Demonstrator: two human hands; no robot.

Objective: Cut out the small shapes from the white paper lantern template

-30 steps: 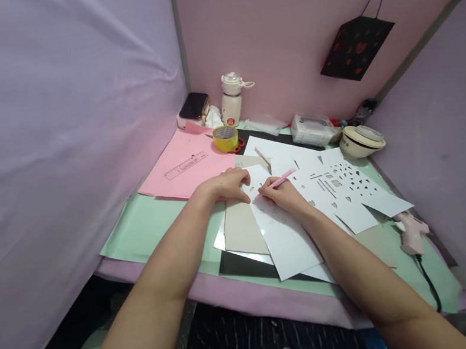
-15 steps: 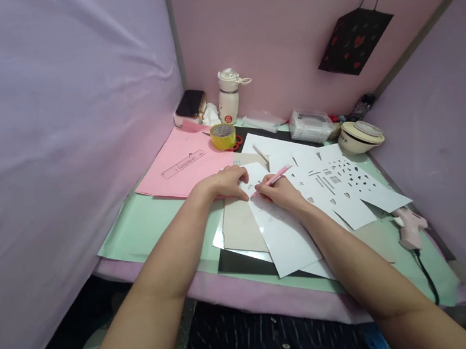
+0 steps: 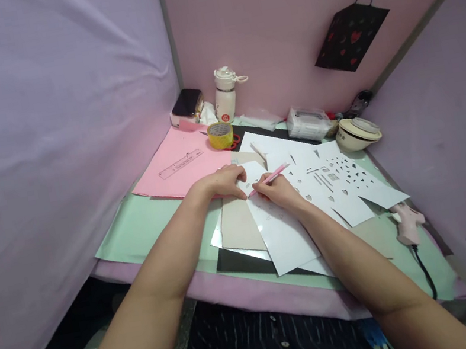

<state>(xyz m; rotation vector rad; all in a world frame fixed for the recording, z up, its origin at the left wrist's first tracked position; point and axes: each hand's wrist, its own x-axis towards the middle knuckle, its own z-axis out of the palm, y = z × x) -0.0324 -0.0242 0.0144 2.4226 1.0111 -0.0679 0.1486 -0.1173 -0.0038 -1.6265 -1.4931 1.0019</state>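
My right hand (image 3: 278,190) is closed around a slim pink pen-like tool (image 3: 275,172), its lower end against a narrow white paper sheet (image 3: 289,239). The tip is too small to make out. Thumb and fingers apart, my left hand (image 3: 229,181) presses on the upper left edge of that sheet, close to the tip. Faint small outlines show on the paper. Beneath lies a grey-beige board (image 3: 239,230). To the right spread white sheets with cut-out shapes (image 3: 330,187), among them hearts, bars and small triangles.
Pink paper (image 3: 181,162) bears a clear ruler (image 3: 180,164). Yellow tape (image 3: 221,135) sits by red-handled scissors (image 3: 235,140). Behind stand a white bottle (image 3: 225,97), a phone (image 3: 187,103) and a clear box (image 3: 308,124). Right are a bowl (image 3: 356,135) and a pink glue gun (image 3: 407,223).
The view has shifted slightly, so everything sits a little further up and left. Both hands keep nearly the same place on the sheet, and the right hand still grips the pink pen-like tool.
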